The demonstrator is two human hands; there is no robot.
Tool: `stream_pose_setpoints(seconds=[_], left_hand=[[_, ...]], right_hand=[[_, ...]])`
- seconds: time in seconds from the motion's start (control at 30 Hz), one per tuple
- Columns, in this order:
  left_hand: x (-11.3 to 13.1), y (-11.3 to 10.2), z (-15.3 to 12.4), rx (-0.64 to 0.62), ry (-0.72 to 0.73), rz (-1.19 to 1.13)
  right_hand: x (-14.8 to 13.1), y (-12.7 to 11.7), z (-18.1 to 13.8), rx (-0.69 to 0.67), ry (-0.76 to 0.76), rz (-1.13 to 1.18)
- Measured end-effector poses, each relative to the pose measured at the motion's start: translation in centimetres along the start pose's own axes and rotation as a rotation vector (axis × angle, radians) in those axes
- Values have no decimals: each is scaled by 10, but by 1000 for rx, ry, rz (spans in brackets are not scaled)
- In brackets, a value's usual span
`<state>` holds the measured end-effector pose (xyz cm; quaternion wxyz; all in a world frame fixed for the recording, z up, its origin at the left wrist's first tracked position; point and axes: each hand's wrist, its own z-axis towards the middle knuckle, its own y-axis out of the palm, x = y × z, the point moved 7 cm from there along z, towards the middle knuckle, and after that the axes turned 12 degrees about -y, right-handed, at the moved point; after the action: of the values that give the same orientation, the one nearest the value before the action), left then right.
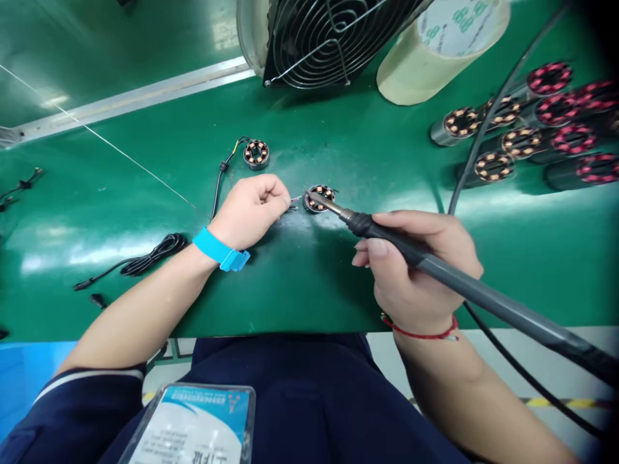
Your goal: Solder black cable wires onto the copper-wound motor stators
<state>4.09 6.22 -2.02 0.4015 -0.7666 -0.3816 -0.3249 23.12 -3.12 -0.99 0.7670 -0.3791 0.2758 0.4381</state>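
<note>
Badge (193,425), iron (464,283), fan (333,48) beyond; cable (476,147) partly masking stators (545,115)

A green worktop (314,293) (shiny in patches) stands above a pale floor (561,380).

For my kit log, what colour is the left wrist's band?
The band is bright blue, seen in the head view.
</note>
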Motion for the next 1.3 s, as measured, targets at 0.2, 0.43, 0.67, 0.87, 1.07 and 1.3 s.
stream_pose_setpoints(seconds=[0.2,0.43,0.67,0.87,1.07,1.3], left_hand=[[1,1,0,9,-18,-6],[1,2,2,20,-11,2],[1,3,1,13,-24,-1],[1,3,0,19,-42,-9],[1,2,1,25,-30,-3],[1,2,1,33,-29,3]], right_hand=[[4,1,0,-9,17,15],[2,2,1,15,33,34],[-1,3,5,10,40,74],[-1,1,2,23,51,62],[-2,2,5,49,34,115],[-3,2,4,51,5,84]])
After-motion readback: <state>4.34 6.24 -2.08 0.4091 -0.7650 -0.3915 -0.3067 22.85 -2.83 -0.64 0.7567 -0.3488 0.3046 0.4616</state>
